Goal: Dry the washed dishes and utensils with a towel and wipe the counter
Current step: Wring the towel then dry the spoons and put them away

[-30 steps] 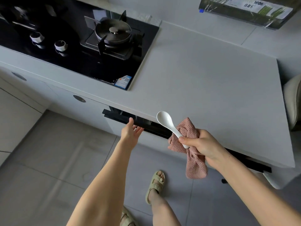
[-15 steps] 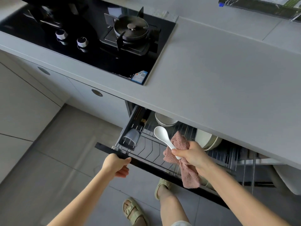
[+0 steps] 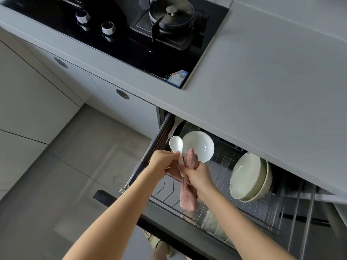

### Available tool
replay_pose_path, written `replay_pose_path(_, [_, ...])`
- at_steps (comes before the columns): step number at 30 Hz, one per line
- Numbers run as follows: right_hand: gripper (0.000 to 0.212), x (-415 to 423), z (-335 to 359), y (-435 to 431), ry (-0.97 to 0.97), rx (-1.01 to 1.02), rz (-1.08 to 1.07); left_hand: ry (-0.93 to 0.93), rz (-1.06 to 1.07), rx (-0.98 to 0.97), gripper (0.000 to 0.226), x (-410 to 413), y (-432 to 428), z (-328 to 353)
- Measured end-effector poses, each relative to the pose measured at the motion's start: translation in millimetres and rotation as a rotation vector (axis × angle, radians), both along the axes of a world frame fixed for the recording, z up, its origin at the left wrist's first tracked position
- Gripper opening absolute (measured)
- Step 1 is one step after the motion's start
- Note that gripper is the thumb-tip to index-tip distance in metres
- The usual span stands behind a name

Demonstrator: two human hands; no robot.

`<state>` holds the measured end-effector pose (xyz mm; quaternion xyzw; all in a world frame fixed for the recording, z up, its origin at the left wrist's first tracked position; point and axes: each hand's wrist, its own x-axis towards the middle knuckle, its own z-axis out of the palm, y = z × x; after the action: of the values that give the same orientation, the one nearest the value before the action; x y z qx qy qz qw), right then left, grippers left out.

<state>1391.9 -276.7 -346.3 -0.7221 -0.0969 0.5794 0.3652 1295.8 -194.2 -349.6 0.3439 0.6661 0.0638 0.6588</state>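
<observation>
Spoon (image 3: 176,144) over the left end of the drawer (image 3: 105,197), just outside the counter (image 3: 262,91) edge: left hand (image 3: 161,162) pinches its neck, right hand (image 3: 197,174) grips handle and towel (image 3: 187,199), open wire rack beneath.

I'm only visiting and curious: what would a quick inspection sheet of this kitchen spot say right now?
Surface: grey counter, with a black hob set into it.
Job's things: white spoon held over the open drawer; pink towel hanging beside the spoon's handle.
Clutter: white dish and stacked bowls standing on edge in the drawer's wire rack.
Hands: left hand pinches the spoon's neck; right hand grips the towel and the handle end.
Cables: nothing seen.
Surroundings: burner and knobs on the hob; grey cabinet fronts; tiled floor.
</observation>
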Motion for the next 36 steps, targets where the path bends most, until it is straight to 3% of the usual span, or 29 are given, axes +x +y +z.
replay_pose_path(5, [0.024,11.7,-19.8,11.7,-0.19,0.033,0.139,-0.061,0.233,-0.191,0.013,14.1,15.4,-25.0])
replay_pose_path(9, [0.029,29.9,-34.3,14.8,-0.357,-0.002,0.203,-0.009,0.319,-0.083,0.017,23.0,48.1,-47.8])
replay_pose_path(11, [0.029,40.8,-42.1,15.2,-0.418,-0.002,0.221,0.093,0.24,0.035,0.022,29.6,63.6,-65.0])
replay_pose_path(15, [0.021,58.2,-53.1,14.5,-0.472,0.002,0.295,0.442,-0.141,0.324,0.022,44.4,83.4,-97.8])
replay_pose_path(18, [0.022,67.1,-55.8,13.8,-0.48,-0.002,0.346,0.544,-0.224,0.397,0.024,52.1,90.5,-116.9])
replay_pose_path(27, [0.015,84.1,-63.0,24.0,-0.511,0.002,0.406,0.631,-0.345,0.611,0.017,73.8,90.2,-142.9])
replay_pose_path(36, [0.03,73.5,-53.6,35.4,-0.496,-0.013,0.419,0.585,-0.4,0.618,0.016,60.9,79.0,-132.3])
